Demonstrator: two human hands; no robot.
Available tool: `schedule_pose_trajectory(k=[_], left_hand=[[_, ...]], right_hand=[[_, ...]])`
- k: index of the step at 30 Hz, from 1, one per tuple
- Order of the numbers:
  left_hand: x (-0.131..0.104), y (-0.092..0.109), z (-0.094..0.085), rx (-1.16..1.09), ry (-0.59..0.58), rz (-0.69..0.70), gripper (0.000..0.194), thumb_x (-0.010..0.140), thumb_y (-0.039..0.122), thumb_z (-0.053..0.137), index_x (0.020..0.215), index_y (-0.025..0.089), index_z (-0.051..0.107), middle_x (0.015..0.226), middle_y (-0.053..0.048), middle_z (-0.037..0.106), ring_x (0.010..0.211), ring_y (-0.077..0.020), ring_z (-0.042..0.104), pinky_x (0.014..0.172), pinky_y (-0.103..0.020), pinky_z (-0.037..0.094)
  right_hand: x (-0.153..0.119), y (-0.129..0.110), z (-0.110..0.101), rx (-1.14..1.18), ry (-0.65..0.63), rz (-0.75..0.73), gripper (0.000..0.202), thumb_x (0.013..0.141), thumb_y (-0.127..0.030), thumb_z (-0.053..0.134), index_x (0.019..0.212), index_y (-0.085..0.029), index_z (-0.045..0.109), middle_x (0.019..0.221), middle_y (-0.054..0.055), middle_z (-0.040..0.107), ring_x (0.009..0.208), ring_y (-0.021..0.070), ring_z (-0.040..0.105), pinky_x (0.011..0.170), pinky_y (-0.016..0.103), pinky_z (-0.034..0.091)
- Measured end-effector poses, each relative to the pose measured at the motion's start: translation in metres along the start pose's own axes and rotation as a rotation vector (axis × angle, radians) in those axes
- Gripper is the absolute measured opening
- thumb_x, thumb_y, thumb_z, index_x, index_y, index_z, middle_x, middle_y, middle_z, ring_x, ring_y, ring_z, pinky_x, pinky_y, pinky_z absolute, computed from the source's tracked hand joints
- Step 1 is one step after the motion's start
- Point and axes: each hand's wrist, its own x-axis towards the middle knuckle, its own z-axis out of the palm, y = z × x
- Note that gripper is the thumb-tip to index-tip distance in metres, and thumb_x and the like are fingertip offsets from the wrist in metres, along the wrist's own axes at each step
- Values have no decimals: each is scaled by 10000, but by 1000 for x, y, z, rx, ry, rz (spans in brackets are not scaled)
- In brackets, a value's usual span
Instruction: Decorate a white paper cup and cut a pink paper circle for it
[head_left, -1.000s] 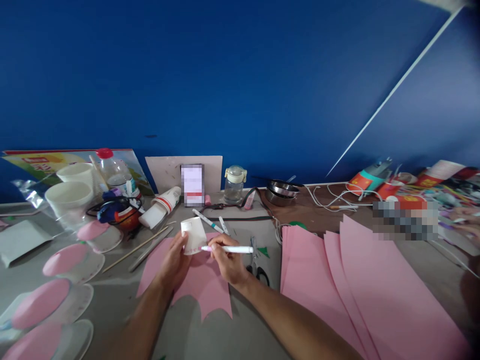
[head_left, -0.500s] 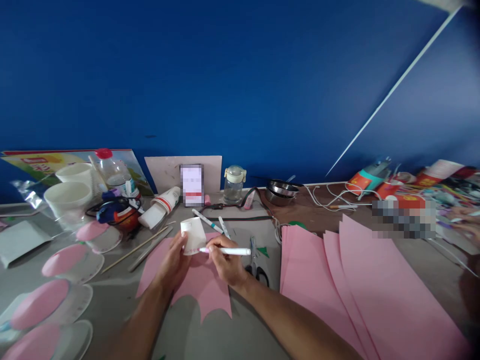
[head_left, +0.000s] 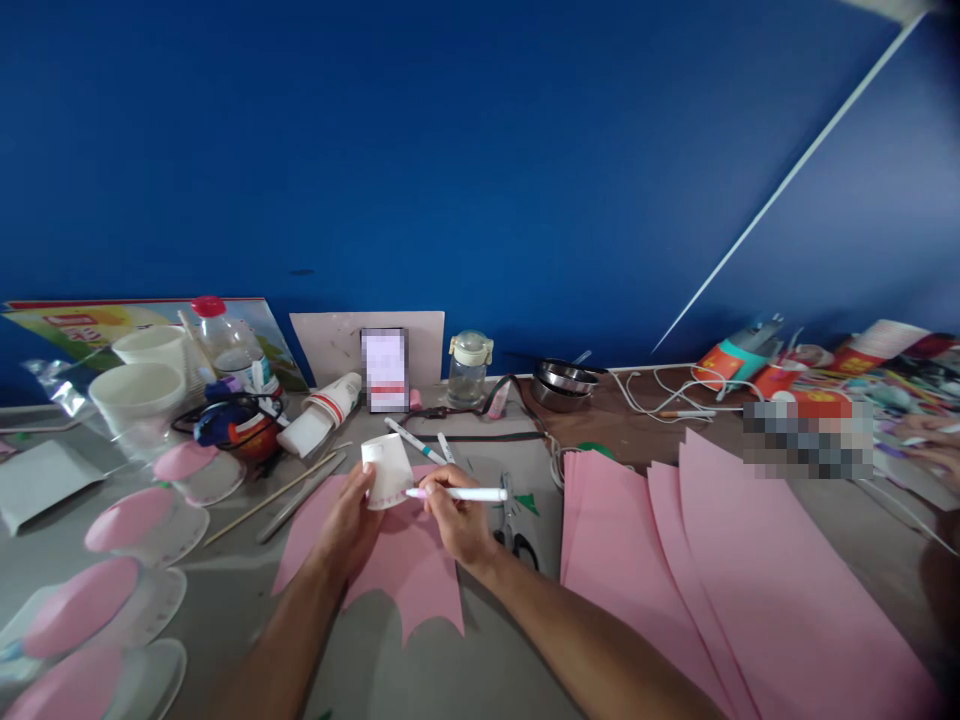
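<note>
Between the fingers of my left hand [head_left: 351,515] is a small white paper cup [head_left: 388,468], tilted, with a row of pink marks along its lower edge. A white marker [head_left: 469,494] with a pink tip end is gripped in my right hand [head_left: 456,522]. Its tip points left at the marked edge of the cup; whether it touches I cannot tell. Beneath both hands lies a pink paper sheet [head_left: 409,580] with scalloped cut-outs. Two more white markers, one of them a blue-banded marker [head_left: 416,442], lie just behind the cup. Scissors [head_left: 517,540] rest right of my right hand.
Several pink-and-white paper pieces [head_left: 146,522] line the left side, near stacked white cups [head_left: 139,395] and a wooden stick [head_left: 270,498]. A phone [head_left: 385,370] and a lidded jar [head_left: 469,370] stand behind. Pink sheets [head_left: 637,550] lie right; another person's hand [head_left: 937,432] shows at far right.
My right hand and the marker have shifted slightly to the right and up along the cup's edge. My left hand and the cup stay nearly still.
</note>
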Motion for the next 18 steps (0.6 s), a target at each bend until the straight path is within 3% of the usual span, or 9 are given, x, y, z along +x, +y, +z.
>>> schedule_pose_trajectory(k=[8,12,18], left_hand=[[0,0,0,31,24,-5,204,769,368,692,895,208,705,831,-35,729,709,-193,637,624,-258,498],[0,0,1,62,38,-13,219,774,380,673,918,216,694,855,-50,732,769,-225,655,634,-279,500],[0,1,0,44,22,-13,247,765,381,694,921,189,689,821,-30,727,739,-199,652,678,-279,501]], right_hand=[[0,2,-1,-28,-29,4,183,834,-272,478,690,-200,568,570,-38,498,518,114,435,501,246,359],[0,-1,-3,-25,-35,-13,197,832,-268,472,663,-203,548,591,-27,514,569,126,478,547,258,394],[0,-1,-2,10,-13,-6,197,858,-287,476,713,-202,577,594,-25,520,566,128,481,537,259,388]])
